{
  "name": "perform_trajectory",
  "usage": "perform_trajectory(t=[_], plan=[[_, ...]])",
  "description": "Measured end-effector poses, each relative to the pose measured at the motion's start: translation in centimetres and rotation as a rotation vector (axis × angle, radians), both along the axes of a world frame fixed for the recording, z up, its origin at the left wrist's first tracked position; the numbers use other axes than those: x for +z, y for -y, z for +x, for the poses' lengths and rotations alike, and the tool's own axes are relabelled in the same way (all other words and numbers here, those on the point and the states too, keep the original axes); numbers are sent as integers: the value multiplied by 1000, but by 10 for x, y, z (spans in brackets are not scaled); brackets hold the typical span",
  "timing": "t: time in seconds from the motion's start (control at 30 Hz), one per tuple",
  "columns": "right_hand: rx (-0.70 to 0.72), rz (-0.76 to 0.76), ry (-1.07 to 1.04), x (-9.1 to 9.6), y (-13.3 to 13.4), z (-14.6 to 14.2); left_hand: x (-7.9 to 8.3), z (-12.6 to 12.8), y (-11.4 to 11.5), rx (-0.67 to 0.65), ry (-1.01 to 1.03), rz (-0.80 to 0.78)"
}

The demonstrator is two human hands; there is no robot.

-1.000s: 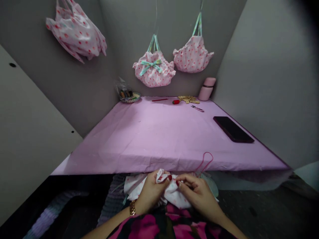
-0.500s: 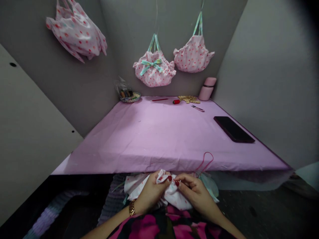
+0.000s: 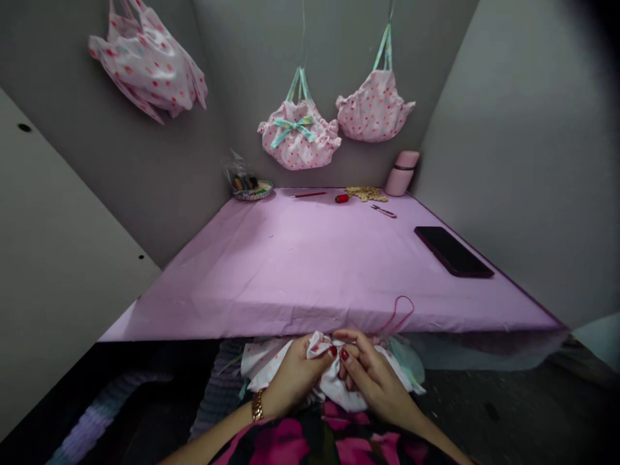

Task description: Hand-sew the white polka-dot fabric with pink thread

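Observation:
A white fabric piece with red dots (image 3: 334, 387) lies bunched in my lap, just below the table's front edge. Its gathered upper fold is pinched by my left hand (image 3: 295, 371), thumb on top. Close against it, my right hand (image 3: 371, 374) is closed at the same fold, thumb and curled fingers on the cloth, index finger raised a little. Whether a needle is between those fingers I cannot make out. A loop of red thread (image 3: 404, 298) lies on the table edge beyond my right hand. Mint-green fabric (image 3: 407, 361) shows to the right of that hand.
On the pink-covered table (image 3: 290, 265) are a phone (image 3: 454, 252), thread snips (image 3: 383, 211), a red thread spool (image 3: 341, 199), a red pencil-like stick (image 3: 309, 194), a beige pile (image 3: 367, 194), a pink flask (image 3: 402, 173) and a small basket (image 3: 261, 190). Dotted fabric pouches (image 3: 301, 152) hang above.
My right hand has shifted its grip at the fold: its index finger has lifted and its other fingers have curled under. My left hand has moved slightly right and keeps hold of the fabric.

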State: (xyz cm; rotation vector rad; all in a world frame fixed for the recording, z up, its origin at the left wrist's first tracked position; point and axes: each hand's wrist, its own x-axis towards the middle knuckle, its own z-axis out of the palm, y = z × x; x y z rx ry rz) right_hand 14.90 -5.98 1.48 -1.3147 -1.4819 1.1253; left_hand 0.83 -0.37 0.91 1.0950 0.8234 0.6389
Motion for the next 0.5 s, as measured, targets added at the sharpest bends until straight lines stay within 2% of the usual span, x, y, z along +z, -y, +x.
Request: perform_trajectory(t=[0.13, 0.3, 0.4, 0.5], plan=[[-118, 165, 179, 4, -3, 2, 5, 0, 0, 13, -28, 41], [-122, 281, 222, 9, -7, 3, 5, 1, 0, 13, -39, 51], [-182, 279, 65, 11, -9, 1, 4, 1, 1, 5, -41, 85], [-338, 162, -331, 15, -14, 5, 6, 1, 2, -8, -42, 84]])
